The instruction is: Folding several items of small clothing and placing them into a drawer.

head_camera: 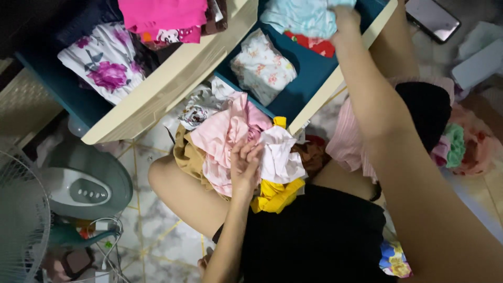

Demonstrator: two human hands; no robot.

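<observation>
While I watch from the head camera, the person sits on a pale marble-patterned floor [157, 209] with a heap of crumpled clothes [246, 152] in the lap. The left hand [245, 165] rests on that heap, its fingers [250, 152] curled and pressed into a pink garment [222, 139], with a white one [280, 154] just beside them. I cannot tell whether they actually pinch the cloth or only lie on it. A yellow piece [275, 196] sticks out beneath the pile, and a tan one [186, 154] lies on its left edge.

The right hand [343, 18] is stretched out over the open blue drawer [309, 73], closed around a light blue garment [304, 18] at the top of the view; the fingertips are buried in the fabric, so I judge the grip from the bunched cloth. In the same drawer, a folded white floral garment [262, 68] lies near the front and a red piece [317, 44] sits just under the light blue one.

A second drawer [78, 99] to the left, with a cream front, holds a white cloth with purple flowers [102, 63] and a bright pink folded stack [165, 15]. A fan [78, 183] stands on the floor at the left, and a phone [432, 18] lies at the upper right.
</observation>
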